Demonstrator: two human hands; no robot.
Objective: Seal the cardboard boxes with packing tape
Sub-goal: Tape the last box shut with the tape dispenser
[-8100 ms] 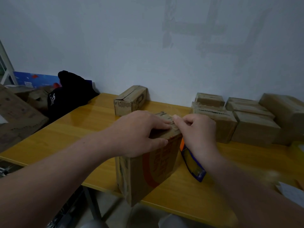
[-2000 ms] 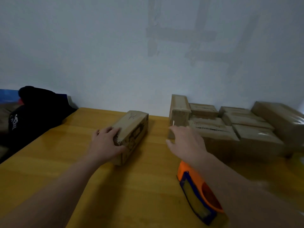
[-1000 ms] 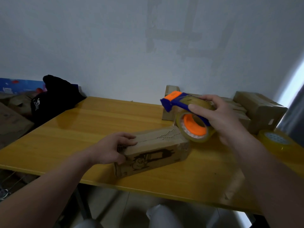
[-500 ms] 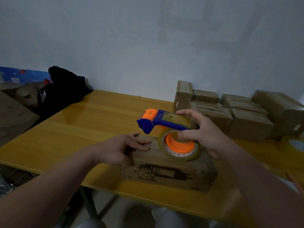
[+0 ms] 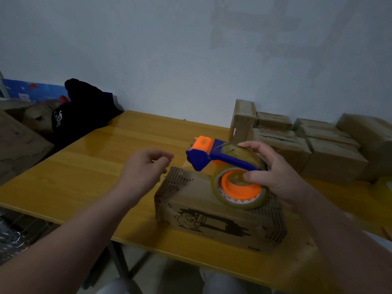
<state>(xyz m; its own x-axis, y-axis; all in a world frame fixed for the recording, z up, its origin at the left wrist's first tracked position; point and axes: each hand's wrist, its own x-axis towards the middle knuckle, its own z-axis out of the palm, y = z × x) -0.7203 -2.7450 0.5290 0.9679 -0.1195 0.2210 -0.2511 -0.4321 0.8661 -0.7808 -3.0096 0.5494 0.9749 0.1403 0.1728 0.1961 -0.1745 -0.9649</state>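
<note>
A long cardboard box (image 5: 214, 217) with a black cartoon print lies near the front edge of the yellow table (image 5: 89, 170). My right hand (image 5: 273, 177) grips a blue and orange tape dispenser (image 5: 224, 164) with a clear tape roll, held just over the box's top. The dispenser's orange and blue head points left. My left hand (image 5: 144, 168) hovers above the box's left end, off the cardboard, with fingers loosely curled and thumb close to the fingertips. I cannot tell whether it pinches a tape end.
Several sealed cardboard boxes (image 5: 307, 145) are stacked at the back right against the wall, one standing upright (image 5: 242, 119). A black cap (image 5: 84, 111) and flattened cardboard (image 5: 19, 141) lie off the table's left end. The table's front edge runs just below the box.
My left hand has lifted off the box's left end and now hovers beside the dispenser head. The right hand still holds the dispenser over the box.
</note>
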